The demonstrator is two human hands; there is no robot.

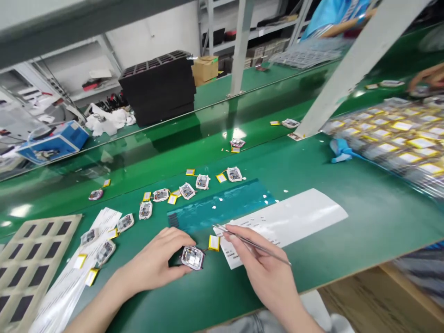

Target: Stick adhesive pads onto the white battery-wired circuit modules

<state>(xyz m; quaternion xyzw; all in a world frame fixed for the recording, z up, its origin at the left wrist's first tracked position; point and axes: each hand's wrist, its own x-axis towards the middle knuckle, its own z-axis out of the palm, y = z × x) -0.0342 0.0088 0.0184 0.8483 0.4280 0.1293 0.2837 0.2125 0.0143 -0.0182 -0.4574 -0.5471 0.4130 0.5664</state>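
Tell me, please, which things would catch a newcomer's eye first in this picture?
Probably first, at the lower centre, the left hand holding a small open device by its edge, while the right hand holds metal tweezers over a white sheet. Next, the big black stack in the upper left background, beside a cardboard box. At the right edge, rows of yellow-edged pieces also stand out, though slightly blurred.

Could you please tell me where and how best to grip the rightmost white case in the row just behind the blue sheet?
Probably hold the white case by its outer rim, coming from the right: its yellow battery lies to the left, and small parts show inside the rim.
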